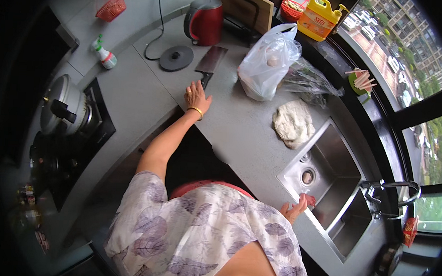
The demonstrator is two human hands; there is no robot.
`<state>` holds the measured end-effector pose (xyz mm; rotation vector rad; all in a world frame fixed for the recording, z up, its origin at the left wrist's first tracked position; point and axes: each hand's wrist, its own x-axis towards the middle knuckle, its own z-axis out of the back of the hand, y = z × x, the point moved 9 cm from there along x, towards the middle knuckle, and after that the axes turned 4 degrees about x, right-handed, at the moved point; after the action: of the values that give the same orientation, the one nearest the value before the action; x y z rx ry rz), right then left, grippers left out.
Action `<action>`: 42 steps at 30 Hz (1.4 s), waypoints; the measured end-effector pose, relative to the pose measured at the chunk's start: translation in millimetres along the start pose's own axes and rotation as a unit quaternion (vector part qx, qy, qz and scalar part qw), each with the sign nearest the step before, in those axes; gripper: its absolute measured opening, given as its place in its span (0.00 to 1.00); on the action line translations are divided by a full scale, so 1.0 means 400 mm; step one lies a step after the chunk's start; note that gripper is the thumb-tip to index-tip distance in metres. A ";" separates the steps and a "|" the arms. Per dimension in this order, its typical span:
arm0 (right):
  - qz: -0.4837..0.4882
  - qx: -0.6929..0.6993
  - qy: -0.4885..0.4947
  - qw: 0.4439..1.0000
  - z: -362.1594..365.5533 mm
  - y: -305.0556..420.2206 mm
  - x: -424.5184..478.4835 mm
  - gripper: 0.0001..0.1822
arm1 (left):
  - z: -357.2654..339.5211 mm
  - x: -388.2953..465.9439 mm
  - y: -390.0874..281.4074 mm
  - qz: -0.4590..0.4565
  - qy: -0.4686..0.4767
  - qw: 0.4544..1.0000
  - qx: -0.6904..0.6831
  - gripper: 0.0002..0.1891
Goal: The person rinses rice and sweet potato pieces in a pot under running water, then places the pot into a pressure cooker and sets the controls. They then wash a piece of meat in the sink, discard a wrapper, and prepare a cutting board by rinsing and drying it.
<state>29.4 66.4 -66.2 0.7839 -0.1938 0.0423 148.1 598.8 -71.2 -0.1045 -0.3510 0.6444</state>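
My left hand (197,97), with a ring and a gold bangle at the wrist, is at the black handle of a cleaver (211,60) lying on the grey countertop; whether the fingers grip the handle cannot be told. My right hand (295,211) hangs at the near rim of the stainless steel sink (322,157), fingers spread and nothing visible in it. Between the hands and farther back are a knotted white plastic bag (266,66) with contents and a crumpled whitish cloth (293,122) beside the sink.
A red electric kettle (207,22) stands behind its round black base (176,58). A pressure cooker (61,105) sits on the stove at left. A clear bag of greens (312,82), a yellow detergent jug (318,18) and a faucet (392,186) line the window side. A spray bottle (106,57) stands at the wall.
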 end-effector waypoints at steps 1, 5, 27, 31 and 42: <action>-0.003 0.009 -0.005 1.000 -0.006 -0.018 0.004 0.37 | -0.015 0.019 0.002 0.007 0.016 1.000 0.004 0.38; -0.032 0.037 -0.048 0.998 -0.013 -0.064 0.003 0.35 | -0.049 0.055 0.003 0.024 0.050 0.998 0.004 0.35; -0.095 -0.069 -0.069 0.991 -0.094 0.136 0.041 0.34 | 0.006 0.385 0.205 -0.085 -0.050 0.986 0.134 0.20; -0.085 -0.078 -0.056 0.992 -0.143 0.205 0.064 0.35 | 0.003 0.461 0.319 -0.078 -0.101 0.962 0.241 0.11; -0.081 -0.105 -0.040 0.990 -0.234 0.294 0.076 0.35 | 0.031 0.602 0.306 -0.072 -0.108 0.983 -0.127 0.27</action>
<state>61.1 214.9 -43.2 0.5893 -0.2068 -0.1607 253.1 841.8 -15.3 -0.2525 -0.6454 0.4660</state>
